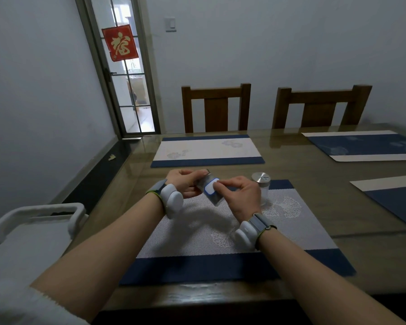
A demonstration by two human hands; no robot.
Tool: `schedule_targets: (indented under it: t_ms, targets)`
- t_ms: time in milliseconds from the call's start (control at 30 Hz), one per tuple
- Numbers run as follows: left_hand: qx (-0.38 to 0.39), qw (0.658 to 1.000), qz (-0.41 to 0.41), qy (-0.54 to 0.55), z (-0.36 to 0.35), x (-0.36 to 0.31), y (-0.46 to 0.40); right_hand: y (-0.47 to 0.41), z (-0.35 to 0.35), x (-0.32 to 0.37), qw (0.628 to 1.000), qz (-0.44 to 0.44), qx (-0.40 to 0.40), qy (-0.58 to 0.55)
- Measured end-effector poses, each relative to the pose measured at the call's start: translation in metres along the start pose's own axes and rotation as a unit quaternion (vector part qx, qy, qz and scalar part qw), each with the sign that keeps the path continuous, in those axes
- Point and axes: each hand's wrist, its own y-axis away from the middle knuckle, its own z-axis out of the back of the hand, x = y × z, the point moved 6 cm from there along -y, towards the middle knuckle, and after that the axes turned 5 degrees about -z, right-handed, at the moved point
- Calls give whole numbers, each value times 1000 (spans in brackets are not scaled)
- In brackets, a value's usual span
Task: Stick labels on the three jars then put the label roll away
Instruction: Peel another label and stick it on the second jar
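Note:
My left hand (185,182) holds a small glass jar (215,198) tilted on its side above the near placemat (197,235). A white label with a blue border (210,187) lies on the jar's side. My right hand (240,195) presses its fingertips on the label's right edge. A second glass jar with a silver lid (261,178) stands upright on the placemat just right of my right hand. A third jar and the label roll are not visible.
Placemats lie at the far side (208,150) and on the right (366,145) of the glass-topped table (361,221). Two wooden chairs (216,107) stand behind it. A white cart (38,221) sits at my left. A glass door (124,78) is beyond.

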Motion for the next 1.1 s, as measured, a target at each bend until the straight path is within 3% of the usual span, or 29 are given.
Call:
schedule_targets:
  t_ms: [467, 700, 933, 1100]
  targets:
    - [-22, 998, 16, 61, -7, 4, 2, 9, 2, 7, 995, 13, -6, 100]
    - [-36, 998, -2, 41, -4, -3, 6, 7, -3, -3, 996, 0, 18, 82]
    - [-65, 980, -75, -174, 4, -18, -3, -2, 7, -20, 997, -58, 1, 47]
    - [-14, 952, -140, -273, -9, -19, -10, -6, 7, -35, 993, -97, 31, 60]
